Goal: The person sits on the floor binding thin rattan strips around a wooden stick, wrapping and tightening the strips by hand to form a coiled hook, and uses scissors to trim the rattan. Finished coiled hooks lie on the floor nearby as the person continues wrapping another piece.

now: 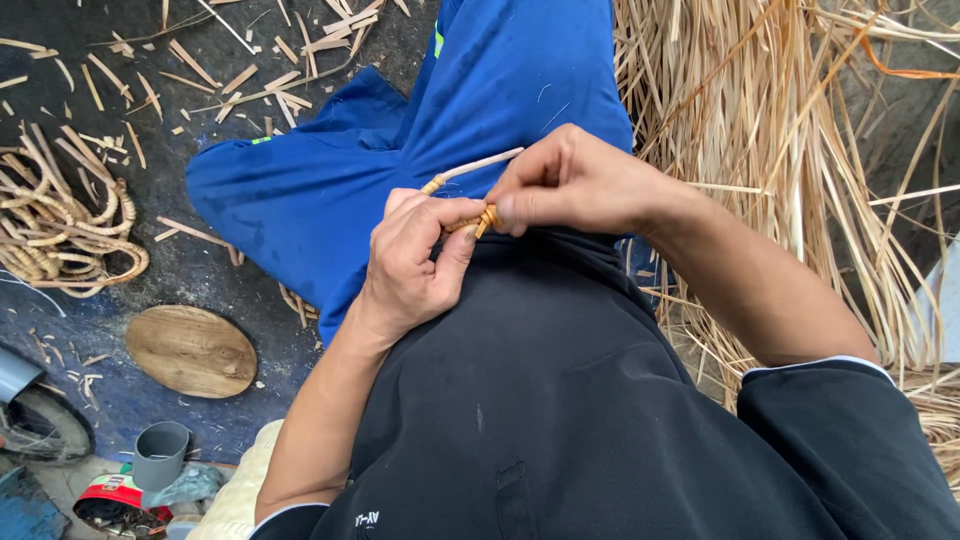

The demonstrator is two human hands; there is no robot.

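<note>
My left hand (412, 262) and my right hand (572, 183) meet over my lap, both pinching a small piece of woven rattan (484, 219). A thin pale cane (478, 165) sticks out from between the fingers toward the upper right, with a short wrapped tan section near my left fingertips. My right thumb and forefinger press on the tan wrapped part. Most of the piece is hidden inside the two hands. Blue trousers (420, 130) lie beneath the hands.
A heap of long dry straw strips (800, 150) fills the right side. On the dark ground at left lie a bundle of coiled rattan pieces (60, 225), an oval wooden board (190, 350), scattered offcuts, a grey plastic pipe piece (160, 455) and a tyre edge (40, 425).
</note>
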